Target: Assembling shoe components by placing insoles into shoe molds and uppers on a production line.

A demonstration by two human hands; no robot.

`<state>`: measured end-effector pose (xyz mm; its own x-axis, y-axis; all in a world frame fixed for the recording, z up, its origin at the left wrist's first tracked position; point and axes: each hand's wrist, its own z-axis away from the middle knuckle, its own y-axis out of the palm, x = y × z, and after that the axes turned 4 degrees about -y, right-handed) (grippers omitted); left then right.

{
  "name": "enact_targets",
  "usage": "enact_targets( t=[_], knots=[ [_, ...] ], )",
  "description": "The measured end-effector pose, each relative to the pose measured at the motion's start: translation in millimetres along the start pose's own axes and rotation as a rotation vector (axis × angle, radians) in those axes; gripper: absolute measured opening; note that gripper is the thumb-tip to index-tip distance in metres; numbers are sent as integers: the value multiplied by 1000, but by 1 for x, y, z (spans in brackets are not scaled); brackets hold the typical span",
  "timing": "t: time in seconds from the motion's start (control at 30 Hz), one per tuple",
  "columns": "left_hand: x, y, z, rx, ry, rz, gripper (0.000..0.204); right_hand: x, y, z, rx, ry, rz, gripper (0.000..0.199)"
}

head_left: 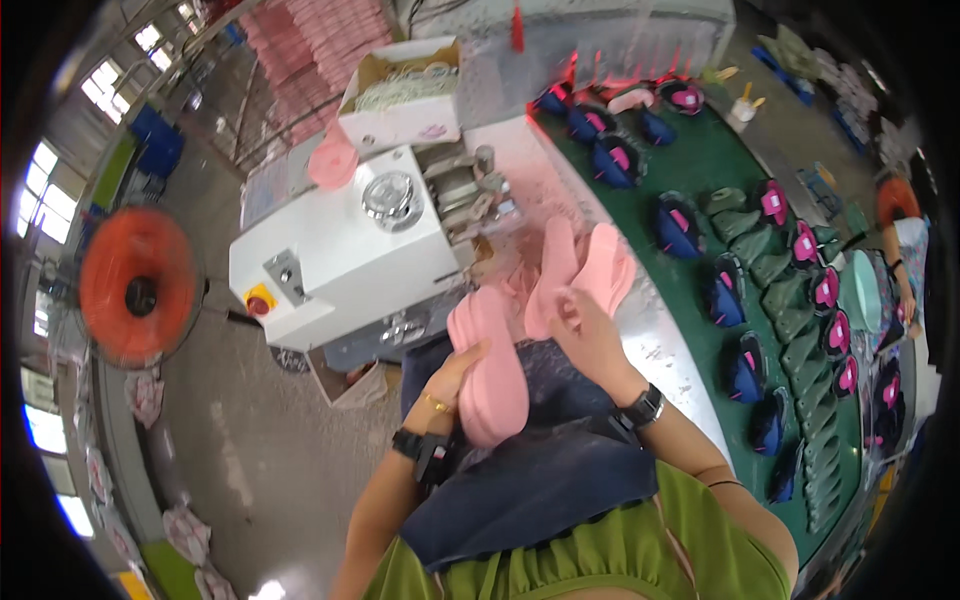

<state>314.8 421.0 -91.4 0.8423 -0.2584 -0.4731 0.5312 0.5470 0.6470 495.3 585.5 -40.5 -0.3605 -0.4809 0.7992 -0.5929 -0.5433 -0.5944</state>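
A stack of pink shoe insoles [492,385] is gripped in my left hand [458,378], its thumb lying across the side of the stack. My right hand [595,345] is at the lower end of more pink insoles [555,265], fingers curled together. Whether those fingertips pinch an insole or something small, I cannot make out. Another pile of pink insoles [612,268] leans just beyond it on the metal worktop. Pink scraps [515,285] lie between the stacks, by the white machine [335,265].
Along the right runs a green conveyor [690,370] carrying blue-and-pink shoe uppers [730,290] and dark green pieces. Behind the machine stands a carton [403,95] of pale loops. An orange fan [140,287] is at the left. Another person's arm [900,270] shows at far right.
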Motion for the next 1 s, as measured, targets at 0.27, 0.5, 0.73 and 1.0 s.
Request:
enact_targets(
  t=[0.27,0.5,0.73,1.0],
  knots=[
    [7,29,-20,-36,165,-187,38,9,24,19,396,124,-570,83],
    [4,28,-19,-50,86,-213,35,3,14,14,497,224,-914,84],
    [2,21,-10,-60,108,-191,37,9,19,15,522,162,-798,81],
    [5,1,-6,-53,114,-111,42,28,22,10,572,145,-688,78]
  ],
)
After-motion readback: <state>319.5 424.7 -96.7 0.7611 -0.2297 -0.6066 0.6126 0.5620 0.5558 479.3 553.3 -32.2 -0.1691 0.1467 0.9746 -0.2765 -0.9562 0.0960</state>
